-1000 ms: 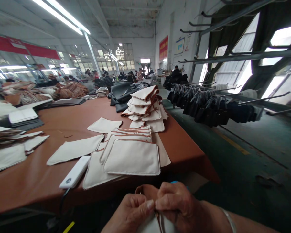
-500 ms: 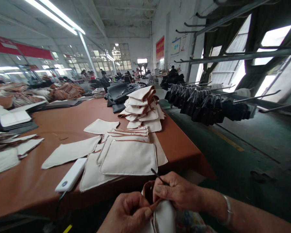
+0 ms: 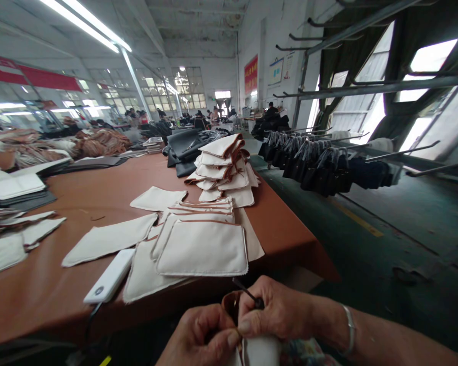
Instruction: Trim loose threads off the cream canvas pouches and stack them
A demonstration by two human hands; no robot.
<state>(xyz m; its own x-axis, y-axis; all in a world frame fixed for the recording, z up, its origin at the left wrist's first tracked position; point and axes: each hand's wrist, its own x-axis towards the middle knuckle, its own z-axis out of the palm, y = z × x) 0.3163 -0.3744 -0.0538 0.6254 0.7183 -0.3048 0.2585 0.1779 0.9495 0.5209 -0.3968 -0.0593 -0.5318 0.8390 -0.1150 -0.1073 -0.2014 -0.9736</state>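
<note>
Low at the front, my left hand (image 3: pixel 204 333) is closed, thumb and finger pinching the brown edge of a cream fabric pouch (image 3: pixel 262 351). Against it on the right, my right hand (image 3: pixel 269 307) is also closed at that edge. A thin dark tool (image 3: pixel 244 287) sticks up out of its fist, its kind unclear. The fingers cover most of the pinched spot. A brown curved strip (image 3: pixel 231 303) of the pouch stands up behind the fingertips. Just beyond my hands, a cream pouch with brown trim (image 3: pixel 204 249) tops an overlapping row on the table.
The brown-covered table (image 3: pixel 110 188) carries a white device with a cable (image 3: pixel 110 277), a tall stack of folded cream pouches (image 3: pixel 223 170) and black material (image 3: pixel 183 147). Cream pieces (image 3: pixel 3 254) lie at the left. A rack with black bags (image 3: pixel 320 162) stands at the right; people work far back.
My right hand has shifted slightly left and down, its thumb now close to my left fingertips. The dark tool has moved with it. The pouches on the table stay put.
</note>
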